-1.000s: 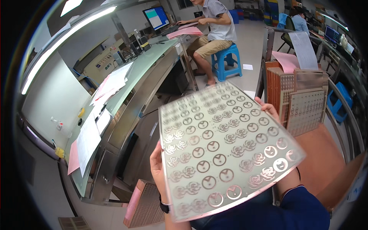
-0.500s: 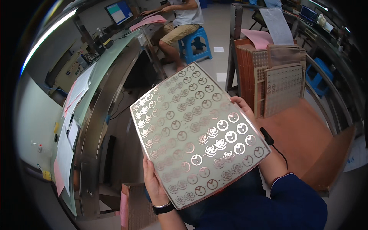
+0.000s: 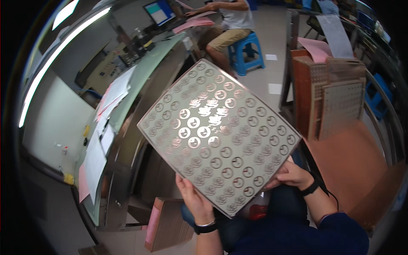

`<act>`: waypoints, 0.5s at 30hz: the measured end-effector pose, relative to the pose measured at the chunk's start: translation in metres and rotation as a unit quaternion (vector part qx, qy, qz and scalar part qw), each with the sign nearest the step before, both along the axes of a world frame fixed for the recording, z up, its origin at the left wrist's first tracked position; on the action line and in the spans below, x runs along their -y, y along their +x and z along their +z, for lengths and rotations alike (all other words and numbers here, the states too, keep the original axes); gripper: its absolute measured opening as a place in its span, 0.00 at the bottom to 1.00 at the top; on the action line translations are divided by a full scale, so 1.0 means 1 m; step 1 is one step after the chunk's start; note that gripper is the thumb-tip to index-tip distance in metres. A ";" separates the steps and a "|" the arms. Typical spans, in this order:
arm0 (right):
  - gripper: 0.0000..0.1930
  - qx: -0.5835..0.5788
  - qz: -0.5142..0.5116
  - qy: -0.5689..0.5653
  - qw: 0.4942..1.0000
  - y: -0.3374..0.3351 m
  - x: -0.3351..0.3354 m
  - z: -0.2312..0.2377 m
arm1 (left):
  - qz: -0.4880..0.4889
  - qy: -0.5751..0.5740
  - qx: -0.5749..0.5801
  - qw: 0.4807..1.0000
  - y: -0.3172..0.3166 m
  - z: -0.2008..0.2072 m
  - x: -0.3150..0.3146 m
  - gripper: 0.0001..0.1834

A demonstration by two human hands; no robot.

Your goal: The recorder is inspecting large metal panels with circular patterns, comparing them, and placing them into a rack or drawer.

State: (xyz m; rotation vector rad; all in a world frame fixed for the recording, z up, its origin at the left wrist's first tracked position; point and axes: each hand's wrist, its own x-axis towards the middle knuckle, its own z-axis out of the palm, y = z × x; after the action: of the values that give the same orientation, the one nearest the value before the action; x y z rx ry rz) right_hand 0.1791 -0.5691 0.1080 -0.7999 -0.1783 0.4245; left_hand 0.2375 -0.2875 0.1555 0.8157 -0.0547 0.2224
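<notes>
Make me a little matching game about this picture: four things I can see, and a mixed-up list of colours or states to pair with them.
1. Patterned panel
2. Monitor
3. Seated person's shorts
4. Bench top

A. Tan
B. Held, with the left hand and right hand at its lower edges
C. Pale green
D. Lit, showing blue

Pairs: 1-B, 2-D, 3-A, 4-C

Panel smooth (motifs glossy, metallic); stool plastic.
</notes>
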 end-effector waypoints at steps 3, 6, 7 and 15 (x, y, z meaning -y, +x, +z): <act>0.35 -0.012 -0.046 0.037 0.998 -0.008 -0.007 -0.001 | -0.002 -0.003 0.011 1.000 -0.007 -0.001 0.006 0.20; 0.29 -0.027 -0.076 0.041 0.996 -0.008 -0.016 -0.004 | -0.017 -0.027 0.011 0.999 -0.013 0.001 0.009 0.19; 0.28 -0.034 -0.080 0.054 0.995 -0.008 -0.018 -0.013 | -0.015 -0.020 0.013 1.000 -0.014 -0.002 0.007 0.20; 0.28 -0.031 -0.143 0.078 0.986 -0.014 -0.023 -0.012 | -0.045 -0.025 -0.024 0.998 0.003 -0.007 0.011 0.19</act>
State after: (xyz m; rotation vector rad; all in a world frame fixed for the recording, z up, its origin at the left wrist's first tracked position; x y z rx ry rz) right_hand 0.1647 -0.5465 0.0956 -0.6454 -0.0371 0.1613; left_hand 0.2401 -0.2983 0.1487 0.7656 -0.0398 0.1193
